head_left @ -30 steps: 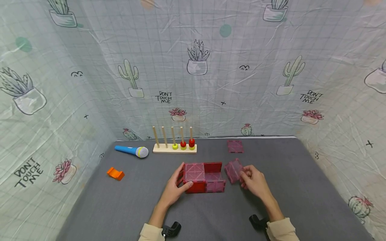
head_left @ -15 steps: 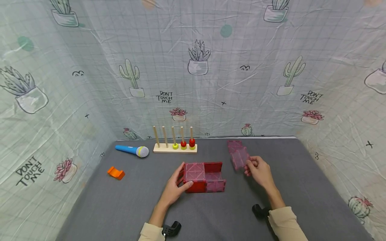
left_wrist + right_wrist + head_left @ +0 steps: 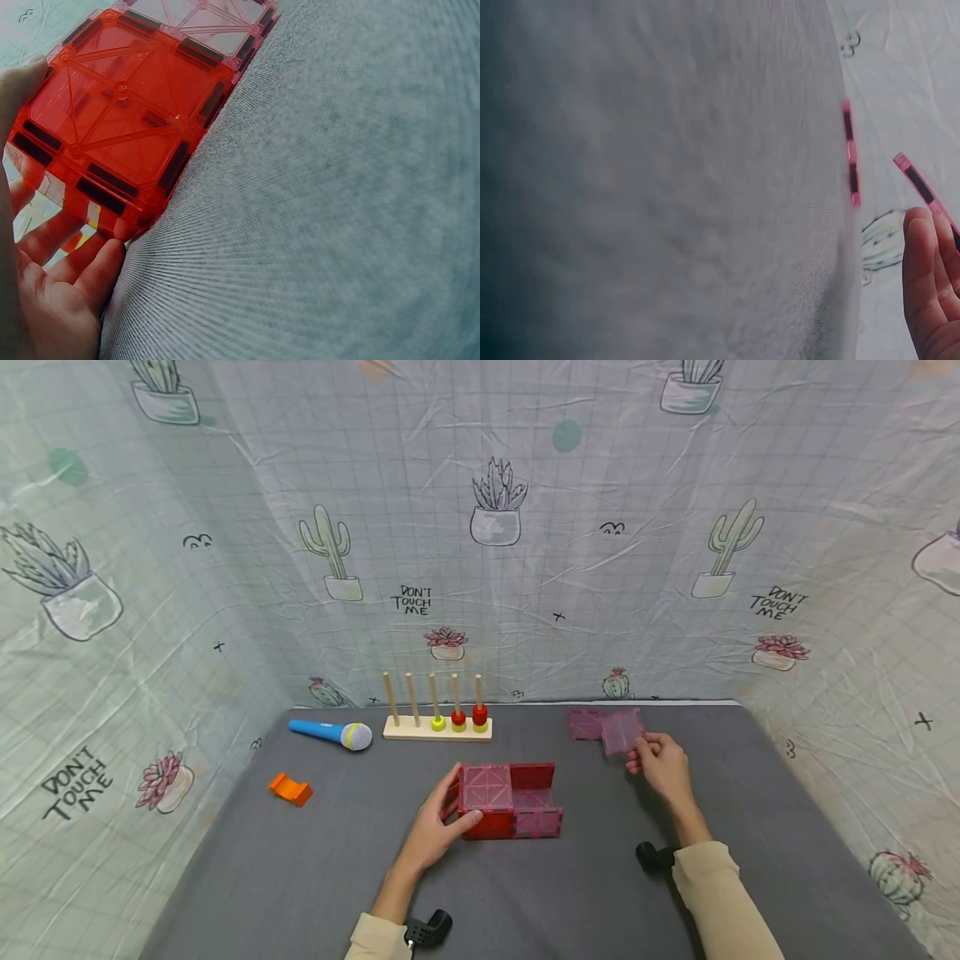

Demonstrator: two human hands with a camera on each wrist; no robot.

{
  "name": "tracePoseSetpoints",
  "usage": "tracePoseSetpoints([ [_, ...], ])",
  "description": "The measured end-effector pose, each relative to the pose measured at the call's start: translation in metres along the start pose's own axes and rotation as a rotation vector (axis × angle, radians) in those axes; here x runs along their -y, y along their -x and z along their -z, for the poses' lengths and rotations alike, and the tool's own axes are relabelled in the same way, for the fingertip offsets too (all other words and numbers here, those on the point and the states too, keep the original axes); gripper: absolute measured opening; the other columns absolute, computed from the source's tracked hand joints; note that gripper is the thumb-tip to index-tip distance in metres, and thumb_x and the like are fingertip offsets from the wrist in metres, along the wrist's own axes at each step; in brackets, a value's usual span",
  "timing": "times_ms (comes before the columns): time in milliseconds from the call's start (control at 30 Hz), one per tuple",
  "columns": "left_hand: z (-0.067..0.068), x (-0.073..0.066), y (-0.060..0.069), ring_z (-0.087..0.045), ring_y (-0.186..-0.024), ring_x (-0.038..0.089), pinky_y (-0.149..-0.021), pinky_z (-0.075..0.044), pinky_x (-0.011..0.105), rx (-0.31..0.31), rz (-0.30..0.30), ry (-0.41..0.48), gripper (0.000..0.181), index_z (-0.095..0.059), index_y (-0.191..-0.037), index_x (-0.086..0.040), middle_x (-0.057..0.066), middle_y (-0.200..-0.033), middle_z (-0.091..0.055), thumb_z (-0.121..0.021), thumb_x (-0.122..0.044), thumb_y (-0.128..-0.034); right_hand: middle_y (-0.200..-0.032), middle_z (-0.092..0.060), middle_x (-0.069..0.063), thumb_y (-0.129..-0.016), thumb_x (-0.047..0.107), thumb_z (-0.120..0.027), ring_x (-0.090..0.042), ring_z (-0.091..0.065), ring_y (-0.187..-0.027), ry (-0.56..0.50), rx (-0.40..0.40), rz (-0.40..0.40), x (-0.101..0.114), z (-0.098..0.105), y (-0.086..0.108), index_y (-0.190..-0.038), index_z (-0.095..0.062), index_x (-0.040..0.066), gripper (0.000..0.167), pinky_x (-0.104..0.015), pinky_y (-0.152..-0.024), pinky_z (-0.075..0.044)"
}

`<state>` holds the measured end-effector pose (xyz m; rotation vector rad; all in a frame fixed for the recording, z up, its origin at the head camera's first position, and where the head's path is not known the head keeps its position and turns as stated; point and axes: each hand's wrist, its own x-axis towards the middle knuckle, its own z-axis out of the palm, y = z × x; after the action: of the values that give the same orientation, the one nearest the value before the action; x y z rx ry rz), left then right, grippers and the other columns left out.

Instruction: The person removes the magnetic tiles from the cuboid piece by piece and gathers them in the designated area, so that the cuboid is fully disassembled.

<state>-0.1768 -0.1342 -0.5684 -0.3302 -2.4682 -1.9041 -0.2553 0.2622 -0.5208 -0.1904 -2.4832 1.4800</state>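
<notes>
In the head view a box built of red and pink see-through magnetic tiles (image 3: 487,787) stands mid-table. Its left half has a top tile; the right half is uncovered above. My left hand (image 3: 433,833) holds the box's left end, thumb at the front and fingers along the side. The left wrist view shows its red front tile (image 3: 124,94) close up. To the right, my right hand (image 3: 663,770) pinches a pink magnetic tile (image 3: 621,732) by its edge, tilted above the table. Just left of it another pink magnetic tile (image 3: 582,724) lies flat near the back edge.
A wooden peg stand (image 3: 437,729) with red and yellow beads stands at the back. Left of it lies a blue toy microphone (image 3: 326,732), with an orange curved block (image 3: 290,789) nearer the front. A patterned cloth (image 3: 555,577) hangs behind the grey table (image 3: 540,902).
My right hand has carried the pink magnetic tile away from the box, backward and to the right, beside the tile lying at the back. My left hand has stayed on the box.
</notes>
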Motion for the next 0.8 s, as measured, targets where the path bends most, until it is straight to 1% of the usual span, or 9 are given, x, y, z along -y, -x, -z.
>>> tracePoseSetpoints([
  [67,0.000,0.000,0.000,-0.046,-0.141,0.027,-0.113,-0.044,0.045,-0.002,-0.004,0.003,0.084,-0.030,-0.158,-0.025,0.003,-0.158,-0.041,-0.075,-0.034,-0.0880,-0.087,-0.074,-0.025,-0.103,0.017,-0.053,-0.006,-0.069,-0.055,-0.009,-0.010,-0.013,-0.004,0.001,-0.006,-0.121,-0.054,-0.011,0.034,-0.029,-0.057,-0.061],
  [167,0.000,0.000,0.000,-0.047,-0.140,0.028,-0.113,-0.045,0.044,0.000,-0.020,0.000,0.083,-0.030,-0.159,-0.023,0.004,-0.158,-0.042,-0.074,-0.033,-0.0886,-0.086,-0.074,-0.021,-0.104,0.019,-0.052,-0.005,-0.068,-0.054,-0.005,-0.027,-0.047,-0.009,0.002,-0.016,-0.121,-0.055,-0.010,0.034,-0.027,-0.056,-0.061],
  [333,0.000,0.001,0.000,-0.047,-0.140,0.029,-0.113,-0.044,0.047,-0.004,-0.031,-0.001,0.082,-0.031,-0.158,-0.023,0.006,-0.157,-0.043,-0.074,-0.030,-0.0894,-0.080,-0.075,-0.013,-0.103,0.020,-0.051,-0.003,-0.067,-0.052,0.031,-0.042,-0.077,-0.015,0.004,-0.034,-0.122,-0.056,-0.010,0.035,-0.023,-0.054,-0.059],
  [433,0.000,0.002,-0.001,-0.046,-0.140,0.029,-0.113,-0.044,0.048,-0.008,-0.021,0.005,0.081,-0.031,-0.158,-0.025,0.006,-0.157,-0.043,-0.074,-0.030,-0.0890,-0.078,-0.074,-0.010,-0.103,0.019,-0.051,-0.003,-0.067,-0.052,0.033,-0.039,-0.098,-0.017,0.007,-0.041,-0.123,-0.056,-0.011,0.036,-0.022,-0.054,-0.058],
  [533,0.000,0.001,-0.001,-0.047,-0.140,0.027,-0.113,-0.044,0.045,-0.010,0.000,0.001,0.082,-0.031,-0.158,-0.028,0.004,-0.157,-0.043,-0.075,-0.031,-0.0884,-0.078,-0.074,-0.009,-0.103,0.019,-0.050,-0.004,-0.067,-0.053,0.029,-0.030,-0.128,-0.018,0.009,-0.048,-0.124,-0.055,-0.011,0.036,-0.022,-0.055,-0.059],
  [667,0.000,-0.001,-0.001,-0.047,-0.141,0.024,-0.114,-0.044,0.043,-0.009,0.021,-0.009,0.083,-0.031,-0.158,-0.028,0.001,-0.156,-0.044,-0.075,-0.033,-0.0877,-0.076,-0.073,-0.006,-0.103,0.019,-0.049,-0.004,-0.068,-0.053,0.005,-0.014,-0.173,-0.022,0.011,-0.054,-0.125,-0.055,-0.012,0.038,-0.024,-0.056,-0.060],
  [800,0.000,0.000,-0.001,-0.047,-0.141,0.024,-0.113,-0.044,0.043,-0.009,0.020,-0.016,0.084,-0.031,-0.158,-0.027,0.001,-0.156,-0.044,-0.075,-0.034,-0.0873,-0.071,-0.072,-0.001,-0.103,0.018,-0.049,-0.003,-0.067,-0.051,-0.018,-0.007,-0.208,-0.028,0.011,-0.058,-0.128,-0.053,-0.014,0.040,-0.024,-0.054,-0.059],
])
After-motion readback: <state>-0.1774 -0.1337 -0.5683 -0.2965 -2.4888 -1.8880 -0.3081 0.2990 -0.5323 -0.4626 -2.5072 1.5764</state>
